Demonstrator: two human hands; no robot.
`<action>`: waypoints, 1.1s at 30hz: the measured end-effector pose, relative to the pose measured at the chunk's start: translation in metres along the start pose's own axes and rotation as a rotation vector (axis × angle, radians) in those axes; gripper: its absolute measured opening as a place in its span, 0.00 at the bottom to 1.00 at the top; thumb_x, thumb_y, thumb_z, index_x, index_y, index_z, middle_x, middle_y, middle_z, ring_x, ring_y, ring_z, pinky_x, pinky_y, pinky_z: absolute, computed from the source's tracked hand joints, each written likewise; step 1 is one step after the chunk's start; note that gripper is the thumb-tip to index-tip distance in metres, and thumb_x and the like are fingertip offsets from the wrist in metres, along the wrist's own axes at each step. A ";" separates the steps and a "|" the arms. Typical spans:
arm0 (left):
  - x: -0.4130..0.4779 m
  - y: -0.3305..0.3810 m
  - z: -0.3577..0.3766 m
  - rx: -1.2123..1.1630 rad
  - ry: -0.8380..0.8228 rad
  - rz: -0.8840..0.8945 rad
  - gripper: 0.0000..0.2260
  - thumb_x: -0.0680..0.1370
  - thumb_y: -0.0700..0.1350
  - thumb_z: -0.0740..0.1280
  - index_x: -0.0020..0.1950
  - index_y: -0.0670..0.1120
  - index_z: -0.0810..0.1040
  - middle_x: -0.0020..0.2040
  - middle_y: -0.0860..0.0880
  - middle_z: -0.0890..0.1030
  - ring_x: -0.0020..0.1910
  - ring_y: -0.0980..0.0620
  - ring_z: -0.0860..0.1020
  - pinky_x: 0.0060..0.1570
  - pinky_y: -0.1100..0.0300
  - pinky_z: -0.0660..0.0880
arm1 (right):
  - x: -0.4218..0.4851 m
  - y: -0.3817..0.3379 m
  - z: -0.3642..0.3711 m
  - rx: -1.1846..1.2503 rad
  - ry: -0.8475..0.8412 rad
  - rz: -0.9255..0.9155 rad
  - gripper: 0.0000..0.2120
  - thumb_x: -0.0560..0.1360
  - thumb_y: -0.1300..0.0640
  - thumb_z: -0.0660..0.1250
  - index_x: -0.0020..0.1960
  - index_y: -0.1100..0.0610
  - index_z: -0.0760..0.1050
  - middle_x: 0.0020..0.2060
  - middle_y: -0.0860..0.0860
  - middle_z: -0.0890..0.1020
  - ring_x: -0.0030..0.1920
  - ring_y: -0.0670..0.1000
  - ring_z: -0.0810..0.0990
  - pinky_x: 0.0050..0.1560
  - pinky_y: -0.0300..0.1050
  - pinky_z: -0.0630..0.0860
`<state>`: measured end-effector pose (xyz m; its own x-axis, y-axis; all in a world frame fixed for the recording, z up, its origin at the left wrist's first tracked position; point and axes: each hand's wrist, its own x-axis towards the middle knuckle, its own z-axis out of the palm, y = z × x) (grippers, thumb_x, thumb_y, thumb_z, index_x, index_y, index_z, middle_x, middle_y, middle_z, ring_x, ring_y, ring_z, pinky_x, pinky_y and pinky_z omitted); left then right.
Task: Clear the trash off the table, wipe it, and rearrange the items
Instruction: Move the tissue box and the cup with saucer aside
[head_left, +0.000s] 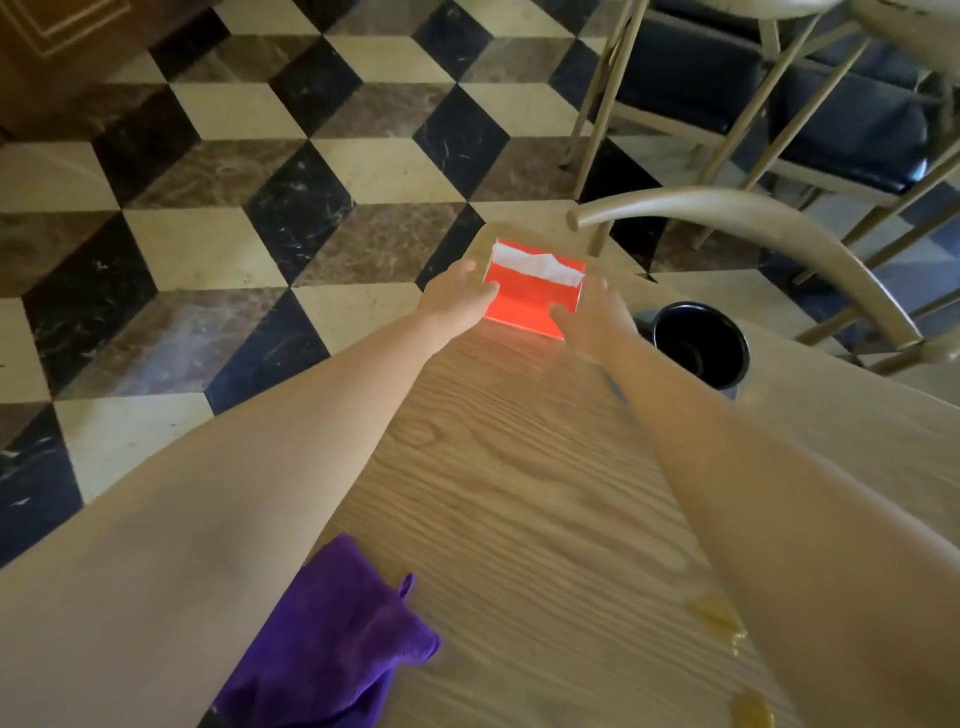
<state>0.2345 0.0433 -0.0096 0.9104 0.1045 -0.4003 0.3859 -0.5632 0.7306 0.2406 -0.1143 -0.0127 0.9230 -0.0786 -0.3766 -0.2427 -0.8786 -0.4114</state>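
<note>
A red tissue box (530, 299) with a white tissue showing at its top sits at the far corner of the wooden table (519, 467). My left hand (457, 299) grips its left side and my right hand (592, 317) grips its right side, both arms stretched out. A purple cloth (337, 639) lies crumpled at the table's near left edge. Yellowish spill patches (717, 616) mark the table surface near my right forearm, with another spill patch (753, 712) at the bottom.
A dark mug (696, 343) stands on the table just right of my right wrist. A curved wooden chair back (727, 218) rises beyond the far right edge. More chairs with dark cushions (841, 114) stand behind. Checkered floor (208, 208) lies left.
</note>
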 end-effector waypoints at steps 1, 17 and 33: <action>0.005 0.003 0.002 -0.004 0.009 -0.005 0.24 0.80 0.51 0.58 0.75 0.48 0.59 0.64 0.45 0.73 0.44 0.53 0.75 0.44 0.60 0.73 | 0.004 -0.001 0.001 0.049 -0.006 0.012 0.29 0.79 0.50 0.58 0.73 0.66 0.56 0.69 0.62 0.67 0.68 0.60 0.68 0.62 0.50 0.69; 0.005 0.021 0.026 -0.121 0.138 -0.098 0.14 0.77 0.42 0.64 0.62 0.42 0.75 0.53 0.46 0.77 0.55 0.46 0.76 0.58 0.51 0.74 | 0.001 0.015 -0.004 0.414 0.017 0.037 0.15 0.78 0.55 0.62 0.58 0.65 0.75 0.53 0.60 0.81 0.51 0.59 0.78 0.43 0.45 0.67; -0.092 0.138 0.089 -0.174 0.086 0.179 0.12 0.74 0.41 0.64 0.57 0.44 0.71 0.48 0.49 0.75 0.45 0.52 0.73 0.34 0.65 0.66 | -0.091 0.112 -0.102 0.675 0.292 0.135 0.07 0.73 0.58 0.64 0.45 0.60 0.79 0.40 0.56 0.79 0.43 0.54 0.77 0.45 0.48 0.75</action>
<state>0.1913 -0.1175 0.0788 0.9729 0.0897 -0.2130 0.2307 -0.4308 0.8725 0.1604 -0.2533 0.0603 0.8913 -0.3695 -0.2629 -0.4031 -0.3798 -0.8326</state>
